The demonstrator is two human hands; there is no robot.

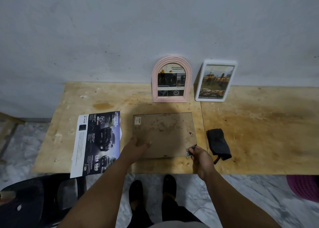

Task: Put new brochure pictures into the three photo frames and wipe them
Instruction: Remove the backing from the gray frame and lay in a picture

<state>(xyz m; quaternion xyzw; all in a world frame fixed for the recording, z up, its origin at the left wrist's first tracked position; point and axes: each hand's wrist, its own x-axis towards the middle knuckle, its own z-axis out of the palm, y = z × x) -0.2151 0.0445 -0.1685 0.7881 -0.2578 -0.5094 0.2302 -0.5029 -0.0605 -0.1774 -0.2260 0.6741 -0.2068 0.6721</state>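
Brown frame back [164, 134] lying face down at picture centre on plywood table [259, 124], left hand [138, 145] flat on it with fingers spread, right hand [198, 154] pinching its lower-right corner, brochure [98, 141] left, dark cloth [218, 144] right, pink arched frame [171, 79] and white frame [215, 82] upright above against wall.

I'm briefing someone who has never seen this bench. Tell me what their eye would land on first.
First, the frame lying face down at the middle of the plywood table, the left hand flat on its backing and the right hand pinching its near right corner. Next, the pink arched frame and white frame leaning on the wall behind. Then the car brochure to the left and dark cloth to the right.
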